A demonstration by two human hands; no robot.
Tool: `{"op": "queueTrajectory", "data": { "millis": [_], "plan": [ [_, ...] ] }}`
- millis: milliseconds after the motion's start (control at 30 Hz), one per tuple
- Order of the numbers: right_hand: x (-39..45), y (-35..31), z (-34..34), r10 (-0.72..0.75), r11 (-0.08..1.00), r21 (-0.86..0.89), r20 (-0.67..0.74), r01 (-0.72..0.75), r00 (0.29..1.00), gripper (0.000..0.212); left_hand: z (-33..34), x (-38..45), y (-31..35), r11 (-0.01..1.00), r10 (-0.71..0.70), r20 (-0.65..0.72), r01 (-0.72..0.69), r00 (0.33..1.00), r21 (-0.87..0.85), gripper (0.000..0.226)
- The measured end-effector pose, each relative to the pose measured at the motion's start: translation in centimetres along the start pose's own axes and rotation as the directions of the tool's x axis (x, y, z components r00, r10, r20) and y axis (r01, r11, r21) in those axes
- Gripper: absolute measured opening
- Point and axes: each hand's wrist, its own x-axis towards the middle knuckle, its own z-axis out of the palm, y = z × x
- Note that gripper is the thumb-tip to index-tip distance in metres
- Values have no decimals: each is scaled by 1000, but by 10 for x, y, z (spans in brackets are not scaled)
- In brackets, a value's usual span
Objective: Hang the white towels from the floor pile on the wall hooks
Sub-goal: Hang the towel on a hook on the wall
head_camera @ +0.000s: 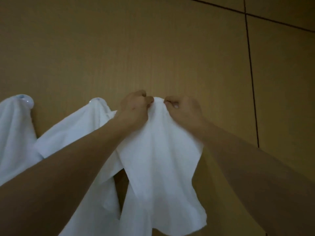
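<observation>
Against the tan wall I hold up a white towel (158,160). My left hand (134,108) and my right hand (182,108) pinch its bunched top close together, one on each side. The cloth hangs down between my forearms. Any hook behind that bunched top is hidden. Two other white towels hang to the left: one (80,126) from a pale hook (98,100), one (13,133) from a pale hook (25,99) at the left edge. The floor pile is out of view.
The tan wall (170,48) has dark panel seams, one vertical (250,74) to the right of my hands and one slanting across the top right corner.
</observation>
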Motion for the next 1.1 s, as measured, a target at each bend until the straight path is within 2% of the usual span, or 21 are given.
{"op": "queueTrajectory", "data": {
  "millis": [100,200,300,367,433,500,533,567,667,733,800,833,933,1033,1100],
  "plan": [
    [-16,13,15,85,968,237,-1,-83,996,25,17,-21,17,999,-49,-73,48,996,-8,16],
    [-23,12,27,126,930,341,51,-136,991,30,21,-23,27,981,-191,-38,189,981,-42,26],
    [-33,7,29,92,931,349,66,-109,994,31,21,-20,32,958,-284,-24,284,958,-28,22],
    [-45,6,30,40,946,320,64,-59,997,30,21,-28,39,957,-286,-37,284,958,-56,25],
    [-59,5,33,19,944,327,50,-34,999,33,19,-42,46,963,-264,-71,267,962,35,36],
    [-74,2,38,28,961,273,34,-36,999,39,16,-58,51,950,-226,-119,246,967,194,42],
    [-81,1,40,22,981,190,19,-25,1000,43,15,-65,52,941,-224,-117,246,968,231,43],
    [-86,0,40,5,996,91,1,-5,1000,46,14,-73,52,942,-237,-93,252,967,220,42],
    [-99,-4,36,0,997,-79,-23,-2,1000,45,12,-96,51,954,-298,43,299,954,-27,36],
    [-106,-7,32,61,998,-40,84,-57,995,39,10,-110,51,956,-279,84,285,957,-68,33],
    [-112,-15,26,179,979,50,267,-199,947,35,6,-121,51,956,-266,120,278,956,-97,29],
    [-116,-19,22,227,968,25,325,-248,918,36,4,-126,50,960,-248,158,264,956,-88,28],
    [-127,-31,9,318,948,-139,377,-286,870,44,-7,-142,43,984,-169,286,180,943,-12,42],
    [-139,-44,-11,417,909,-200,413,-366,810,57,-24,-154,39,990,-88,278,114,957,-80,41],
    [-151,-59,-29,471,879,-277,368,-389,802,60,-40,-161,35,985,-45,248,85,968,-153,39]
  ]
}}
